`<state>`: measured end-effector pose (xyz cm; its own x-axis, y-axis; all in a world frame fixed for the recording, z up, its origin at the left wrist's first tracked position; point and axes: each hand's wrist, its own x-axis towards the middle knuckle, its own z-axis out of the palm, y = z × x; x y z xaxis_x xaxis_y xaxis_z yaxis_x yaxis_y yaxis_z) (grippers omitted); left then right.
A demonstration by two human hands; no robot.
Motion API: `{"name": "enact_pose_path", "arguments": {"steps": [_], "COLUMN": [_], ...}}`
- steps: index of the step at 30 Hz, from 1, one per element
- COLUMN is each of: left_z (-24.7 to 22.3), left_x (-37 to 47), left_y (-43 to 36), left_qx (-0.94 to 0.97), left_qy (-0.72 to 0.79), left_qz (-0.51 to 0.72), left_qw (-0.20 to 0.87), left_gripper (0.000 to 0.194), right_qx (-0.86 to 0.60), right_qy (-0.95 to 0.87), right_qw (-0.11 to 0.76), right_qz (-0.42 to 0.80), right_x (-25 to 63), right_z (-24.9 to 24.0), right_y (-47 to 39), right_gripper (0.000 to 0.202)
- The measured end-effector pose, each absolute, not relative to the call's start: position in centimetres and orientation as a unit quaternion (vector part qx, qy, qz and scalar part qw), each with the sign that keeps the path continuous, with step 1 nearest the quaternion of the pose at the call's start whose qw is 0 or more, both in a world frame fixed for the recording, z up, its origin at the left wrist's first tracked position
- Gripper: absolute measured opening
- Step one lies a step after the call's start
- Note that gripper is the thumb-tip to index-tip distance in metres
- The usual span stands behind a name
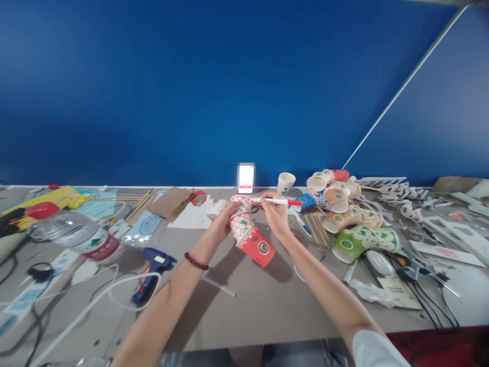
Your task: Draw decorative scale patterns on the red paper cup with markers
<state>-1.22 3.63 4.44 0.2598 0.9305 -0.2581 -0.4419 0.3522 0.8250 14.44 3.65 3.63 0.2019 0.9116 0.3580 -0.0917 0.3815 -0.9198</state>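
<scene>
At the middle of a cluttered grey table (248, 318), a curved stack of red-and-white paper cups (246, 232) is held in front of the person, its solid red end angled down to the right. The upper end is grasped by the left hand (221, 223). A white marker (282, 202) with a red end is gripped by the fingers of the right hand (275, 216) and is held nearly level, its other end pointed at the top cup. Whether the tip is touching the paper cannot be told. Because the stack is gripped only near its top, the heavier-looking lower part could swing or twist, and a stray line could be left by the marker; if squeezed hard, the thin paper could be dented or a joint loosened. Just beyond, a lit phone (245, 178) is propped upright near a blue wall (229, 92), with a single white cup (286, 183) to its right. Farther right, blue cups (307, 202), wooden sticks (316, 228), orange cups (353, 218) and green cups (362, 242) are laid out. To the left, a blue glue gun (153, 270) is seen beside a looping white cable (87, 311), which could be snagged by the left forearm, and a clear bottle (87, 239) is tipped over.
</scene>
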Motion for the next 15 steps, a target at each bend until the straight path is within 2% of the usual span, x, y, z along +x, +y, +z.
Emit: {"name": "enact_pose_path", "arguments": {"steps": [8, 15], "left_z": [3.90, 3.61], "left_x": [-1.24, -1.32], "left_y": [3.99, 4.10], "left_qx": [0.325, 0.356], "left_qy": [0.415, 0.434], "left_qz": [0.486, 0.490], "left_qw": [0.697, 0.667], "left_gripper": [0.030, 0.026], "right_qx": [-0.387, -0.381], "right_qy": [-0.502, -0.499], "right_qw": [0.671, 0.672], "right_qz": [0.385, 0.391], "right_x": [14.46, 14.45], "right_z": [3.88, 3.89], "right_y": [3.57, 3.53], "right_gripper": [0.015, 0.013]}}
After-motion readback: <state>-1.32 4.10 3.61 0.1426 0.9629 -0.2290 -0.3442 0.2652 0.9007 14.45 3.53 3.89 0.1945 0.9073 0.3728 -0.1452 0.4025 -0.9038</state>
